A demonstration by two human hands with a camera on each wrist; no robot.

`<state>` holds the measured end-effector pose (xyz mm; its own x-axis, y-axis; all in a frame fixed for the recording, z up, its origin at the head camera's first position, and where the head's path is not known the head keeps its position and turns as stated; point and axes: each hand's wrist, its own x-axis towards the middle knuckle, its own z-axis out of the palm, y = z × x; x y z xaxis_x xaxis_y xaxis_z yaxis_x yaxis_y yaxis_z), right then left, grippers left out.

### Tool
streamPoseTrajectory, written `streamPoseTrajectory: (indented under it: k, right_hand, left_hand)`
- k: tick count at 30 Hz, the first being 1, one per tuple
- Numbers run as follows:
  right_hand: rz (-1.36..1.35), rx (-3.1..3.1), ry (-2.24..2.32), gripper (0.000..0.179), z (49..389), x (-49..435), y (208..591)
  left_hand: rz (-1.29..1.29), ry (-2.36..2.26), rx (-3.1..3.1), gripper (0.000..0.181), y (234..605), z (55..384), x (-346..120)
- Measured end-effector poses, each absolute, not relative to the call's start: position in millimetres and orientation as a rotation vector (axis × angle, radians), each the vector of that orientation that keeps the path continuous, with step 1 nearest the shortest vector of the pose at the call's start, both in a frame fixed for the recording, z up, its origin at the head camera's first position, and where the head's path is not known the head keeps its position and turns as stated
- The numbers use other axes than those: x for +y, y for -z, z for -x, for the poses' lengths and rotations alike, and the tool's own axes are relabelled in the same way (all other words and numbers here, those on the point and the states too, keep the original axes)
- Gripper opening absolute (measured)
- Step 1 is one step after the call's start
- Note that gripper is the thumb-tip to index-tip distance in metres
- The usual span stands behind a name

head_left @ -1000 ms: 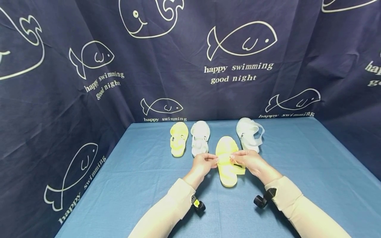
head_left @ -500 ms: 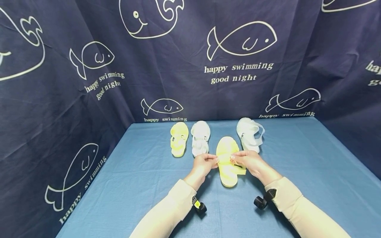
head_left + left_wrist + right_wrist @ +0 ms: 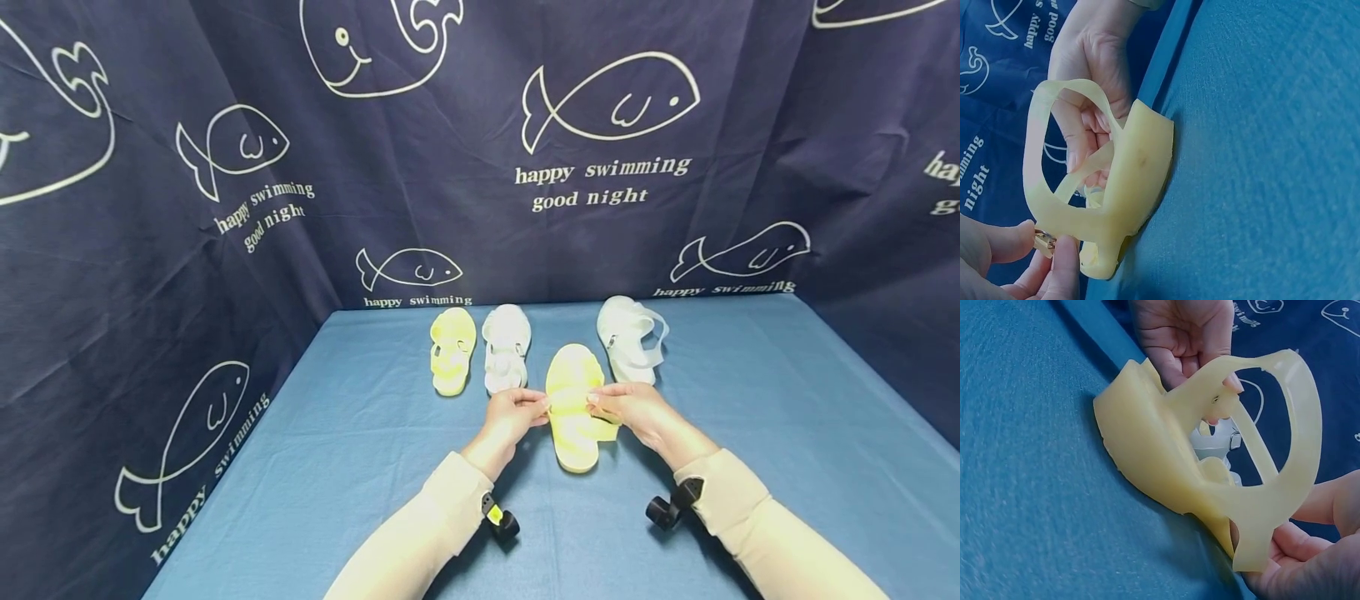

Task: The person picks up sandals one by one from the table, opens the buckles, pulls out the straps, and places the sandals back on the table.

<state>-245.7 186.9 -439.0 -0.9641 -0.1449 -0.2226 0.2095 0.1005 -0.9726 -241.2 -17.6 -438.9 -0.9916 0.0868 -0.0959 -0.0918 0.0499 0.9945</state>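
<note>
On the table lies a yellow sandal (image 3: 575, 446), its toe pointing away from me, between my two hands. From the left, my left hand (image 3: 507, 418) pinches the strap end with a small metal buckle (image 3: 1045, 240) between thumb and fingers. My right hand (image 3: 643, 414) holds the sandal's opposite side, thumb and fingertips at the band's edge. The right wrist view shows the loop of the back strap (image 3: 1310, 412) standing up, with the right fingertips partly hidden behind the side of the sandal.
Farther back on the blue table (image 3: 360, 467) stand a smaller yellow sandal (image 3: 452, 367), a white sandal (image 3: 506, 329) and another pale sandal (image 3: 618, 321) with its strap loose to the right. A dark curtain (image 3: 480, 167) with fish drawings hangs behind and at the sides.
My right hand has shifted slightly to the right, its fingertips now nearer the sandal's right edge. The left hand and the sandal have hardly moved.
</note>
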Motion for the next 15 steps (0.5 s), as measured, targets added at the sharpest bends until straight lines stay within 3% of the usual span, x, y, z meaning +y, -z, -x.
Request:
streamPoseTrajectory:
  k: [15]
  right_hand:
    - [0.000,2.059,1.989,0.034,240.3,192.7,436.3]
  left_hand:
    - [0.016,-2.076,2.196,0.017,440.2,240.6,-18.2]
